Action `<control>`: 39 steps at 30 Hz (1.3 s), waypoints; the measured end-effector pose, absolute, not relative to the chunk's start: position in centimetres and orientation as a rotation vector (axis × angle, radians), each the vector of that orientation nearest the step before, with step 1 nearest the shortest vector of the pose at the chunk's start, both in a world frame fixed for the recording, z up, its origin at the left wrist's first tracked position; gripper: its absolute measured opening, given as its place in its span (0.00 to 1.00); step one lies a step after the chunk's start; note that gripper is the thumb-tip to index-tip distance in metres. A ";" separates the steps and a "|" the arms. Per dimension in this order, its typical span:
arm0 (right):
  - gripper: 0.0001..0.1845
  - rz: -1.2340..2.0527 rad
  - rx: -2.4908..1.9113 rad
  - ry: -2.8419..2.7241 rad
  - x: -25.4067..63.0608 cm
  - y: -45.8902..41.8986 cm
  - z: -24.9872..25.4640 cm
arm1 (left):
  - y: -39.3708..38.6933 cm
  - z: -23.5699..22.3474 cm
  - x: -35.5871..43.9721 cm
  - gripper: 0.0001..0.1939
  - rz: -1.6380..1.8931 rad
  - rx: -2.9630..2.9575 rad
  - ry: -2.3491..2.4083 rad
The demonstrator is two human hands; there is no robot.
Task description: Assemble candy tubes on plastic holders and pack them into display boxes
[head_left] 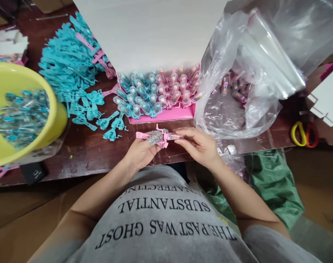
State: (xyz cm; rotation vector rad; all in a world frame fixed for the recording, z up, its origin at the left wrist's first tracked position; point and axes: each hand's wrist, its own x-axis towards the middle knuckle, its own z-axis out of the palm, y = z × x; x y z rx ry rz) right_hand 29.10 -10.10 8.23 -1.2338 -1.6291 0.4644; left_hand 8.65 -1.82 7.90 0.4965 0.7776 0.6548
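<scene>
Low over the table's front edge, my left hand (142,152) is closed on a pink plastic toy piece (142,135), with grey wrapping round a finger or thumb. From the right, my right hand (200,146) pinches a small clear tube (174,136) whose end meets the pink piece; whether it is seated inside I cannot tell. Just beyond my hands stands a pink display box (166,115) with a raised white lid (155,33). Rows of blue toys (139,96) fill its left side and pink toys (179,87) its right, each topped with a clear capsule.
Left of the box lies a heap of blue plastic pieces (70,58). A yellow bucket (58,113) holds blue-capped tubes (24,117). To the right, an open clear bag (223,113) contains pink tubes (239,87). Scissors (304,134) lie near the right edge.
</scene>
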 end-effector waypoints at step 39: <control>0.18 -0.017 -2.090 -1.395 44.6 -4.4 5.6 | -1.7 6.8 7.8 0.15 0.476 1.340 0.828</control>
